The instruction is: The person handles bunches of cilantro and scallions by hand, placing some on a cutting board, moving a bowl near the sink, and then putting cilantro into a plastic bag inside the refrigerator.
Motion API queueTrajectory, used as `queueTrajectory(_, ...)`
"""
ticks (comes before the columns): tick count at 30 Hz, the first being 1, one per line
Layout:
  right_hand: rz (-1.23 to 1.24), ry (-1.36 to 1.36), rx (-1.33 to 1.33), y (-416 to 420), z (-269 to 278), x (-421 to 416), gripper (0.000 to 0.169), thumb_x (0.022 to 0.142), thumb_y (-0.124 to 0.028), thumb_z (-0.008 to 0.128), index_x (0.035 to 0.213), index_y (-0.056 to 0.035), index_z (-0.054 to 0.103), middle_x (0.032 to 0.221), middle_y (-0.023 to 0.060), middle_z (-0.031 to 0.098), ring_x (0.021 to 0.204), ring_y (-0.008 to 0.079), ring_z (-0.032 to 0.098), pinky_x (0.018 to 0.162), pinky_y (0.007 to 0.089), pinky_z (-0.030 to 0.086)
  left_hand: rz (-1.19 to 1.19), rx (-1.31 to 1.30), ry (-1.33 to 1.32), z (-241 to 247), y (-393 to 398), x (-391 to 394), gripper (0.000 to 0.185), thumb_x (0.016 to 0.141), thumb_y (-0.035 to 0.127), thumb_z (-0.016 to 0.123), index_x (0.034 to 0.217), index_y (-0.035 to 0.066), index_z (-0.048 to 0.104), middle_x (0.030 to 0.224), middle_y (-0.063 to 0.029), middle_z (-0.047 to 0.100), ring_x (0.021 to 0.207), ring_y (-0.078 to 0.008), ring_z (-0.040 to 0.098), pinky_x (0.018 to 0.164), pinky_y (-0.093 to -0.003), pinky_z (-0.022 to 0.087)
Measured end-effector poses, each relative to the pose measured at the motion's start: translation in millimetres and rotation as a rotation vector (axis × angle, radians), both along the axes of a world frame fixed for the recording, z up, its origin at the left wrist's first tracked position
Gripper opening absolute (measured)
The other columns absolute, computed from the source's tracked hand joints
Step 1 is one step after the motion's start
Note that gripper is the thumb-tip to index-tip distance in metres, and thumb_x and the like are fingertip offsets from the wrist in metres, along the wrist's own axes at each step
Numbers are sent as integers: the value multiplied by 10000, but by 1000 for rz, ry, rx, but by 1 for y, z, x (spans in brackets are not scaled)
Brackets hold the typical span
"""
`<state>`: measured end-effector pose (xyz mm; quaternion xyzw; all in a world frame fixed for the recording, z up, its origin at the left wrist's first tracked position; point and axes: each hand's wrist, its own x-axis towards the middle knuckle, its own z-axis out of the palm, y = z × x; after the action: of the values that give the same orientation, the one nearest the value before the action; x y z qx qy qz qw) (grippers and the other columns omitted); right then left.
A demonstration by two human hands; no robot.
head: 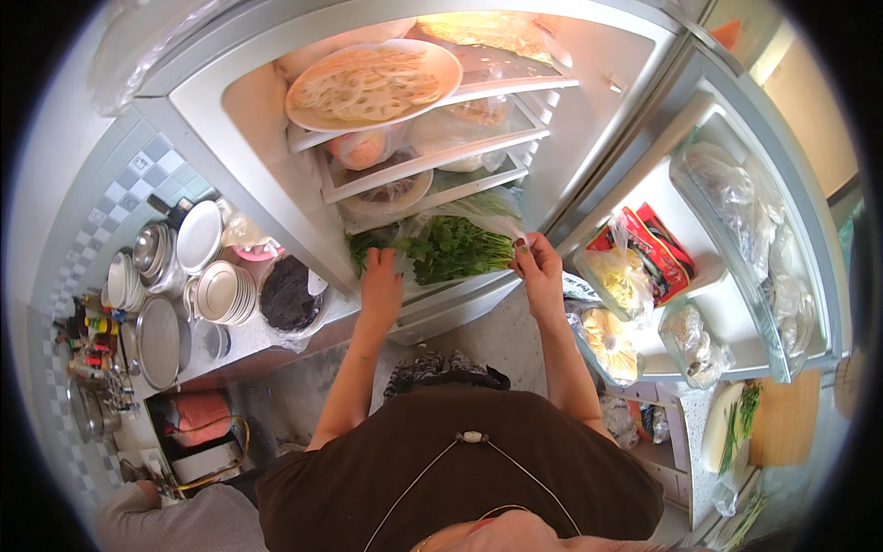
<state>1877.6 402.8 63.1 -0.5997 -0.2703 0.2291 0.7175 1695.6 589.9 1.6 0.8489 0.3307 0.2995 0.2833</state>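
A bunch of leafy green herbs, probably coriander, lies in a clear plastic bag at the bottom of the open refrigerator. The leaves point left and the stems point right. At the stem end, my right hand pinches the edge of the bag between thumb and fingers. My left hand is at the leafy end, back of the hand towards me. Its fingertips reach among blurred greens and bag film, so its grip is hidden.
Above, a plate of sliced lotus root juts over a glass shelf. The open refrigerator door holds bagged food on my right. Stacked bowls crowd the counter on my left. Another person's sleeve shows at lower left.
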Motion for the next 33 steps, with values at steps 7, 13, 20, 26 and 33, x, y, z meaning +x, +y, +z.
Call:
queueTrajectory(7,165,-306,-298,22,-4,-21,143,906,-87,568,1033,-30,601,668,27,557,574,135,500,551,273,387,38,61,-224,9,6,13,71,870,46,599,926,3,605,812,-114,590,681,-270,590,628,-356,464)
queueTrajectory(13,248,-851,-562,82,-61,-27,260,822,-84,641,1078,-69,600,838,158,641,788,345,653,672,428,501,47,-59,-462,20,9,23,55,880,32,591,922,-1,603,775,-89,578,591,-148,533,560,-281,433)
queueTrajectory(20,153,-1037,-734,103,-95,-2,443,712,-101,709,1124,-89,544,957,166,638,846,372,644,697,463,517,-136,331,-240,38,-11,19,230,752,118,742,931,53,612,901,-50,567,865,-247,535,794,-379,426)
queueTrajectory(26,115,-1096,-739,105,-103,-3,534,684,-96,726,1169,-102,500,971,159,629,865,362,642,695,458,517,-333,469,340,-3,-5,11,201,728,208,747,842,85,635,885,-69,597,942,-257,551,810,-409,351)
queueTrajectory(33,252,-916,-473,80,-87,19,493,765,-163,723,1208,-69,528,991,177,632,822,345,648,703,423,526,-478,-139,-102,46,-9,-4,87,839,109,625,863,31,654,826,-74,608,879,-226,584,822,-356,408)
